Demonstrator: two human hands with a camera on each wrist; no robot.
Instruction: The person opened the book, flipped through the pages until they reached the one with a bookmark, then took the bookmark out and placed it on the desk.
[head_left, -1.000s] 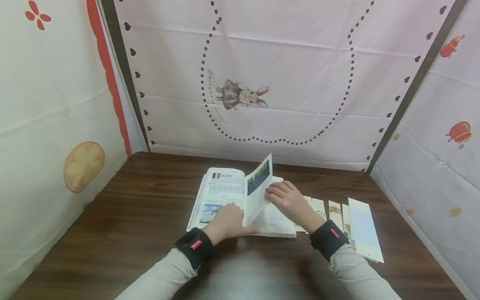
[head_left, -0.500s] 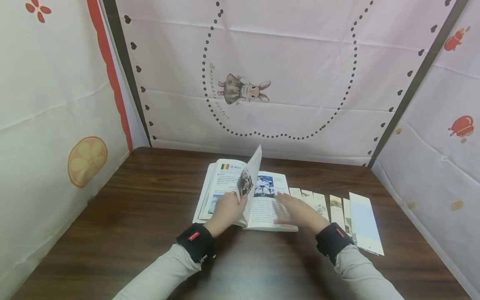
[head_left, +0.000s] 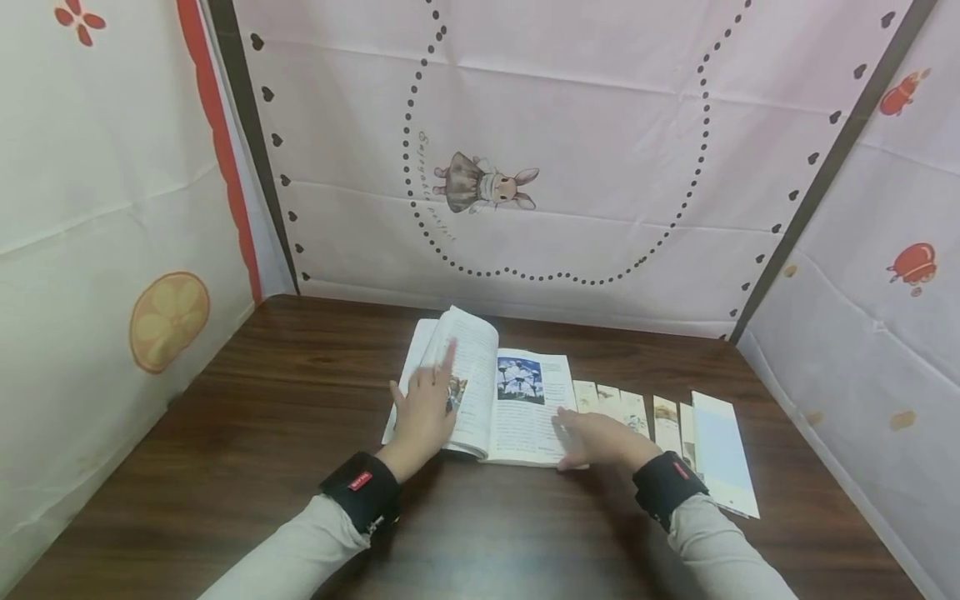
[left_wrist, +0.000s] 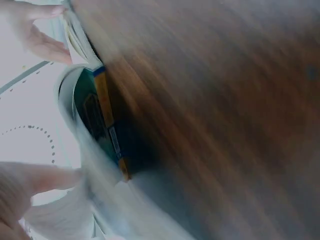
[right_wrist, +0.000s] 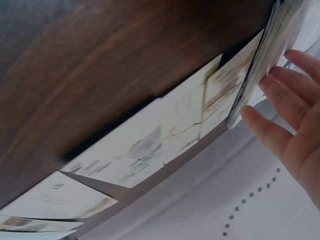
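An open book (head_left: 525,429) lies on the table, its right page showing a photo of a structure of white spheres. Over the left page my left hand (head_left: 423,412) lies with fingers spread, and that page bows upward. In the left wrist view the book's blue and orange spine (left_wrist: 107,105) shows under the curved pages. My right hand (head_left: 600,437) rests at the right page's outer edge, fingers extended. From the right wrist view, its fingers (right_wrist: 272,132) touch the edge of the page block.
Right of the book lie several illustrated paper cards (head_left: 633,412), some overlapping. Beyond them is a longer pale-blue card (head_left: 723,454). The dark wood table (head_left: 300,392) meets printed cloth walls (head_left: 600,167) at the back and both sides.
A raised page has turned over from right to left. My left hand has moved left and spread onto it. My right hand has left the page and come down at the book's right edge.
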